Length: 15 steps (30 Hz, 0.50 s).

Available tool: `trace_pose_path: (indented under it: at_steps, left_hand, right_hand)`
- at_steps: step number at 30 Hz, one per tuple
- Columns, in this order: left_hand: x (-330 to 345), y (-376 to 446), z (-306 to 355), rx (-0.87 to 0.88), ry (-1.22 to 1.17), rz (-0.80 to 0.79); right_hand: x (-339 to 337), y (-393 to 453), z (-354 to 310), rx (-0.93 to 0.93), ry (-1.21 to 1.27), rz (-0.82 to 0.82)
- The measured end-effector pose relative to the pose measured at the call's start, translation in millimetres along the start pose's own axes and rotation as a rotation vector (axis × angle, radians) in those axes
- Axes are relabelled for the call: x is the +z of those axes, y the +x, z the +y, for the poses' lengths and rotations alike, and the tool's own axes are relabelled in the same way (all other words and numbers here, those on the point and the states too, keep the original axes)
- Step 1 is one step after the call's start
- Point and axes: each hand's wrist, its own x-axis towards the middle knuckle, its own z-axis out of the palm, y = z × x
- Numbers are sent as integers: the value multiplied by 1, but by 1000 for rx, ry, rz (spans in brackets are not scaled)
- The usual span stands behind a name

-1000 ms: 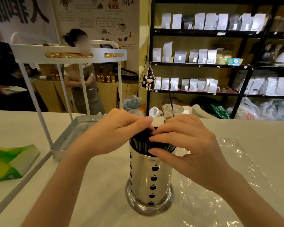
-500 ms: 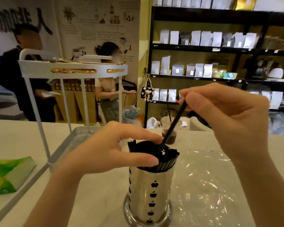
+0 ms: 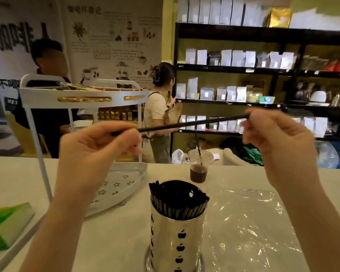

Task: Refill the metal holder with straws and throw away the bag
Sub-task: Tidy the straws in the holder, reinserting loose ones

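Observation:
A shiny metal holder (image 3: 177,238) with black apple marks stands on the counter in front of me, packed with black straws (image 3: 178,197). Both hands are raised above it. One black straw (image 3: 190,123) stretches almost level between them: my left hand (image 3: 98,152) pinches its left end, my right hand (image 3: 273,134) pinches its right end. The clear plastic bag (image 3: 249,228) lies flat and crumpled on the counter just right of the holder.
A white two-tier rack (image 3: 82,97) stands at the left, its lower tray (image 3: 126,185) near the holder. A plastic cup of dark drink (image 3: 199,167) with a straw sits behind the holder. A green packet (image 3: 6,222) lies far left. Two people stand beyond the counter.
My right hand pulled one straw up out of the holder. My left hand left the holder's rim and took the straw's other end. The straw now lies level between both hands.

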Motion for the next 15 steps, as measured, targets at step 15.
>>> trace_pose_path:
  at_steps: [15]
  left_hand:
    - [0, 4, -11, 22, 90, 99]
  right_hand:
    - [15, -38, 46, 217, -485, -630]
